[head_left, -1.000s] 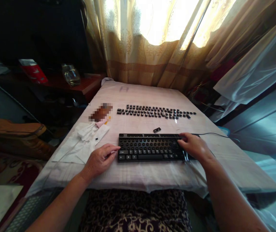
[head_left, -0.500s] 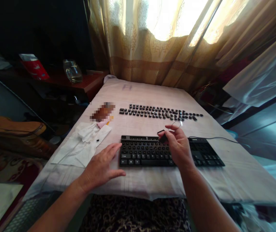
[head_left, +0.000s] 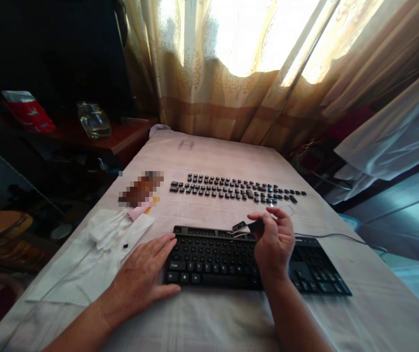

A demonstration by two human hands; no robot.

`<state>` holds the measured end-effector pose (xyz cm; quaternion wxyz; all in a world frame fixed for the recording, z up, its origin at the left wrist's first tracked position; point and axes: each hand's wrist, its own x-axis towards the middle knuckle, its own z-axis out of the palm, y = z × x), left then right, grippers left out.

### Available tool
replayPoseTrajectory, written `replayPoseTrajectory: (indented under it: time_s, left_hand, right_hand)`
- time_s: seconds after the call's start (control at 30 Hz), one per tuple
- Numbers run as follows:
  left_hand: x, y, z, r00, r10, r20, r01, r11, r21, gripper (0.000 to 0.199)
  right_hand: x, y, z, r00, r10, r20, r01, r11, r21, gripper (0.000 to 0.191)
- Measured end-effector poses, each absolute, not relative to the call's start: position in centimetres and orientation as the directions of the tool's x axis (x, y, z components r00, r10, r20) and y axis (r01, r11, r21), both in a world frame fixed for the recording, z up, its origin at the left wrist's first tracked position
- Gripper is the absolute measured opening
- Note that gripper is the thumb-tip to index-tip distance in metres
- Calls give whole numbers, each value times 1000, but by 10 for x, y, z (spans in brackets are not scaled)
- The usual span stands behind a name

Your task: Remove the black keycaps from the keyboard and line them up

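Note:
A black computer keyboard (head_left: 227, 281) lies flat on the cloth; many of its key positions in the upper rows show no caps. My left hand (head_left: 141, 269) rests at its left end, thumb and fingers apart, fingertips at the edge. Over the middle of the keyboard, my right hand (head_left: 275, 239) pinches the black handle of a wire keycap puller (head_left: 256, 225). Thin wire prongs point left from the handle, and a small black keycap (head_left: 239, 226) appears at their end; whether they grip it I cannot tell. Behind the keyboard, rows of loose black keycaps (head_left: 227, 188) are laid out.
Crumpled white tissue (head_left: 95, 244) lies left of the keyboard, with one small black piece on it. A blurred-out brown item (head_left: 141, 188) is beyond it. The keyboard cable (head_left: 341, 236) runs right. A glass jar (head_left: 94, 121) and red packet (head_left: 29, 112) stand on a side cabinet.
The view has shifted, so the keyboard sits lower in the picture. My left fingers have come against the keyboard's left edge. My right hand still holds the puller, now turned with its prongs visible.

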<state>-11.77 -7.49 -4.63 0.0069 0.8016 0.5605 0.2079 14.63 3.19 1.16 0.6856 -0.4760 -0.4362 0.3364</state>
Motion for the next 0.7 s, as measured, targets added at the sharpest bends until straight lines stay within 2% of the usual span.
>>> replayPoseTrajectory:
  time_s: [0.17,0.33,0.5,0.6,0.7]
  left_hand:
    - [-116,-61,-43,311,896,316,891,-391,230,85]
    - [-112,-61,-38,325,902,283,887,-395,240,86]
    - [-107,-59,-40,294,919,264,883,-367,292,85]
    - [-105,-59,-43,297,915,272,876,-375,304,86]
    - [-104,-62,-41,304,911,280,869,-385,310,87]
  right_hand:
    - [151,29,30,333,887,319,-24,346,-938,22]
    - [136,20,22,240,851,467,151,443,-884,15]
    - [124,15,-4,-14,774,633,320,603,-730,26]
    - [121,12,-13,-136,717,683,429,664,-612,34]
    - [118,11,-15,-219,651,727,500,715,-489,35]
